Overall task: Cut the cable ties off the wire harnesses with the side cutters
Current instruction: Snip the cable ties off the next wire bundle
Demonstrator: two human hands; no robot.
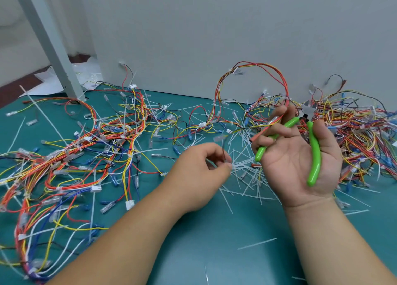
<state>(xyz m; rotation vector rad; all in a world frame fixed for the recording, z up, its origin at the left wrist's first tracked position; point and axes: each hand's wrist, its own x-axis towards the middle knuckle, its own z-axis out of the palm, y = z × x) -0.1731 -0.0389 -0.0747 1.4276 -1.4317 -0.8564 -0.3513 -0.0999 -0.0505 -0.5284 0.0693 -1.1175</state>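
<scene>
My right hand (294, 155) is turned palm up and holds the green-handled side cutters (313, 151), one handle across the palm, the other under the curled fingers. Its fingers also grip a red and yellow wire harness (253, 69) that loops up against the wall. The cutter jaws (309, 109) point away from me, slightly apart. My left hand (204, 168) pinches a thin dark wire (223, 149) between thumb and fingertips just left of the right hand. A pile of cut white cable ties (247, 170) lies under both hands.
A large tangle of loose harnesses (86, 147) covers the left of the teal table (214, 241). Another heap of harnesses (354, 130) lies at the right. A grey wall (214, 37) closes the back, and a grey post (49, 42) stands at the back left.
</scene>
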